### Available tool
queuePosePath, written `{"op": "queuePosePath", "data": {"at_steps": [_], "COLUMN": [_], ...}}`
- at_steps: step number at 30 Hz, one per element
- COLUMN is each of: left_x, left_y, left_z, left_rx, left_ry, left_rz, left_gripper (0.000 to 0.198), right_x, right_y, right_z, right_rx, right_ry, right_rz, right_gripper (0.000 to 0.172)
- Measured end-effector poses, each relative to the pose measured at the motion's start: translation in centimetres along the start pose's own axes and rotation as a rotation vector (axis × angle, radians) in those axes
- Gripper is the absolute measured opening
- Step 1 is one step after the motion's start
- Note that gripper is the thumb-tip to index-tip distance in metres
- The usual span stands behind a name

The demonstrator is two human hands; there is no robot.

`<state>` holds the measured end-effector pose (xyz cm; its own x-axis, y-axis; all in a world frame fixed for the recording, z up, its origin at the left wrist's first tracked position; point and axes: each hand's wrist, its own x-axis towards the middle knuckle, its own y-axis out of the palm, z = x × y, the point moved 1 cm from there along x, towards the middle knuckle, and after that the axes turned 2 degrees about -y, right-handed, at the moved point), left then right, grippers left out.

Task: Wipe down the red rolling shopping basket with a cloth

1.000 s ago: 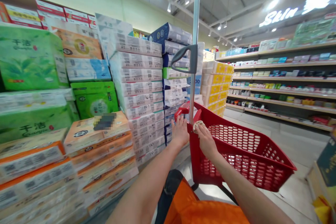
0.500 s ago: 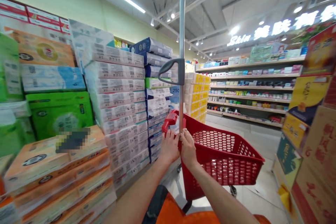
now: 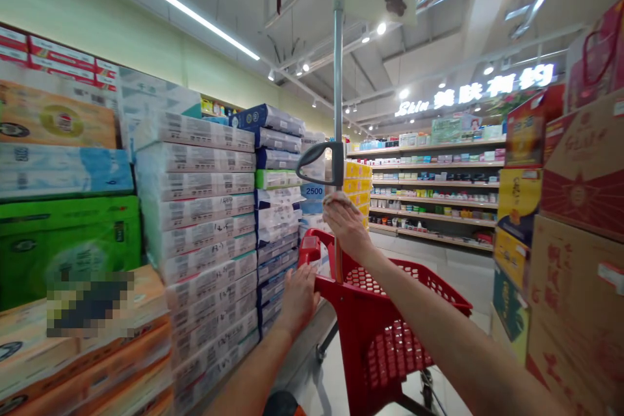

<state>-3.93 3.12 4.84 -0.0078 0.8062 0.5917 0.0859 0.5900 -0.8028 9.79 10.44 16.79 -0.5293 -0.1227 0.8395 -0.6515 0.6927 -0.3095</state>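
A red plastic shopping cart [image 3: 358, 331] stands in front of me, with a metal pole [image 3: 338, 78] rising from its near end and a grey loop handle [image 3: 319, 166] fixed to the pole. My right hand [image 3: 348, 227] is closed around a small pale cloth [image 3: 341, 199], pressed against the pole just below the grey loop. Lower down, my left hand [image 3: 298, 299] grips the cart's red near edge, beside its red handle part [image 3: 309, 248]. Some of the left fingers are hidden behind that edge.
Tall stacks of white tissue packs [image 3: 209, 208] and orange packs [image 3: 97, 351] line the left side. Cardboard boxes [image 3: 575, 273] are piled close on the right. Shelves of small goods [image 3: 433, 188] stand ahead, beyond pale floor tiles.
My right hand has moved up the pole, from the cart's rim to just under the grey loop. My left hand stays on the cart's edge. The view has shifted, showing more boxes on the right.
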Motion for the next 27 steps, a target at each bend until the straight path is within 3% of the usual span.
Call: {"op": "queuePosePath", "data": {"at_steps": [4,6,8,14,21,27], "left_x": [0.1,0.4,0.6,0.6,0.4,0.6], "left_y": [0.3,0.5,0.7,0.7,0.0,0.1], "left_z": [0.6,0.7,0.7,0.0,-0.8,-3.0], "left_rx": [-0.013,-0.005,0.005,-0.01,-0.065,-0.077], "left_ry": [0.001,-0.006,-0.016,0.005,0.058,0.095], "left_rz": [0.003,0.011,0.014,0.005,-0.089,-0.094], "left_gripper": [0.049,0.049,0.048,0.046,0.037,0.034], "right_x": [-8.2,-10.7,-11.1,-8.5,-14.3,-16.1], "right_y": [1.4,1.8,1.9,1.7,1.1,-0.1], "right_z": [2.9,3.7,3.7,2.5,5.6,4.8], "right_rx": [0.011,0.016,0.003,-0.036,0.104,0.121], "right_ry": [-0.167,-0.208,-0.194,-0.047,0.093,0.186], "right_rz": [0.139,0.184,0.19,0.105,0.168,0.155], "right_gripper": [0.033,0.034,0.034,0.034,0.039,0.04]}}
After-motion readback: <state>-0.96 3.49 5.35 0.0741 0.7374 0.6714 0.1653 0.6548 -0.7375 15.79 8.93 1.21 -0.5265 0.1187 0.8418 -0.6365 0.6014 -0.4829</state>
